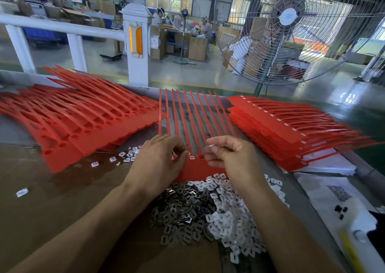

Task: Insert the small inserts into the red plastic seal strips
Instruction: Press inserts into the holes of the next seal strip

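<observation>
A red sheet of joined seal strips (194, 116) lies in front of me, its tails pointing away and its head band near my hands. My left hand (158, 160) rests on the band's left part, thumb and forefinger pinched together at a socket. My right hand (231, 158) hovers over the right part and pinches a small white insert (211, 146) at its fingertips. One white insert (191, 157) sits in a socket between the hands. A heap of white and metal inserts (210, 210) lies below my wrists.
A fanned stack of red strip sheets (79, 116) lies on the left, another stack with white inserts (291, 131) on the right. Loose inserts (129, 155) are scattered at the left. Papers and a bottle (354, 231) sit at the right edge. A large fan (291, 22) stands beyond the table.
</observation>
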Demonstrator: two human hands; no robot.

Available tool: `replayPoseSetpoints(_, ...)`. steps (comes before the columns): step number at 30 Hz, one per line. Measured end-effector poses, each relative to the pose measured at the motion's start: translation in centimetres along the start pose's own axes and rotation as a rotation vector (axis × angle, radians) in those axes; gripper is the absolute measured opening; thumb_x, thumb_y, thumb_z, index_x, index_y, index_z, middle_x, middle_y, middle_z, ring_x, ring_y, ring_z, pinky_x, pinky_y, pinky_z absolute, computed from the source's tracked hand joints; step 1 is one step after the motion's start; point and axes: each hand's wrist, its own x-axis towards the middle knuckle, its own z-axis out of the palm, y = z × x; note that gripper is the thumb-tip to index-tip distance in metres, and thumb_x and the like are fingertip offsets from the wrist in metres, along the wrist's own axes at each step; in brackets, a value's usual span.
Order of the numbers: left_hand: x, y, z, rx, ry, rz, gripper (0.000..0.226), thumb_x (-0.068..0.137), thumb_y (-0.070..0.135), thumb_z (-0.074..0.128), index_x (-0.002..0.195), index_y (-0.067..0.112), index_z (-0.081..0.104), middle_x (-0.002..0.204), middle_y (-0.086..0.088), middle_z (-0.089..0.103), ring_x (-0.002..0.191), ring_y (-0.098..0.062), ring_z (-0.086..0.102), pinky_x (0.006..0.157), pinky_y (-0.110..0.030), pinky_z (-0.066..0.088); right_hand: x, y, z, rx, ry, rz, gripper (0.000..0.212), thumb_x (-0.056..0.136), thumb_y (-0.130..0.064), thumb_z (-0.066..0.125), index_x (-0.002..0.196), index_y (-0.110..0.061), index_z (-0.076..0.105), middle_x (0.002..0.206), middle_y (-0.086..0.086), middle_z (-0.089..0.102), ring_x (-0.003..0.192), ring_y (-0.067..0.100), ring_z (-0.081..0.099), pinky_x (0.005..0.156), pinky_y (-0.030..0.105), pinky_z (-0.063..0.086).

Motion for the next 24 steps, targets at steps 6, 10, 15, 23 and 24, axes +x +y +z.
replayPoseSetpoints(6,0.02,0.1,-0.27,0.03,-0.015,-0.035,0.01,0.091,0.03,0.07,0.084,0.029,0.063,0.083,0.016,0.061,0.084,-0.007,0.056,0.083,-0.039,0.049,-0.06,0.03,-0.18,-0.168,-0.005,0.012,0.023,0.1,-0.016,0.064,0.097,-0.034,0.077,0.081,-0.02,0.075,0.076,0.001,0.074,0.064,0.015,0.056)
replayPoseSetpoints(10,-0.07,0.12,-0.41,0.095,-0.04,-0.033,0.008,0.093,0.033,0.067,0.087,0.028,0.064,0.086,0.015,0.063,0.09,-0.011,0.057,0.089,-0.04,0.046,-0.13,-0.14,-0.04,-0.266,-0.001,-0.008,0.022,0.1,-0.019,0.065,0.094,-0.038,0.075,0.077,-0.021,0.074,0.072,0.013,0.073,0.064,0.033,0.061)
replayPoseSetpoints(15,-0.13,0.16,-0.46,0.167,-0.118,-0.053,0.013,0.095,0.04,0.062,0.092,0.028,0.065,0.092,0.013,0.066,0.096,-0.012,0.055,0.093,-0.038,0.042,-0.04,-0.09,-0.06,-0.31,0.013,-0.045,0.022,0.098,-0.014,0.067,0.101,-0.035,0.074,0.098,-0.014,0.075,0.089,0.005,0.071,0.087,0.033,0.061)
replayPoseSetpoints(23,-0.07,0.43,-0.53,0.11,-0.153,-0.077,0.011,0.093,0.035,0.066,0.091,0.025,0.068,0.086,0.011,0.065,0.093,-0.015,0.057,0.091,-0.038,0.047,0.57,0.16,-0.17,-0.417,0.001,-0.062,0.013,0.097,-0.022,0.072,0.108,-0.027,0.077,0.101,-0.018,0.073,0.089,-0.005,0.065,0.076,0.011,0.045)
replayPoseSetpoints(24,-0.06,0.4,-0.49,0.115,-0.154,-0.073,0.011,0.093,0.035,0.066,0.091,0.025,0.068,0.085,0.013,0.063,0.093,-0.014,0.057,0.091,-0.038,0.046,0.67,0.27,-0.15,-0.451,-0.011,-0.071,0.014,0.097,-0.021,0.072,0.109,-0.027,0.077,0.101,-0.02,0.071,0.09,-0.01,0.062,0.073,0.006,0.041)
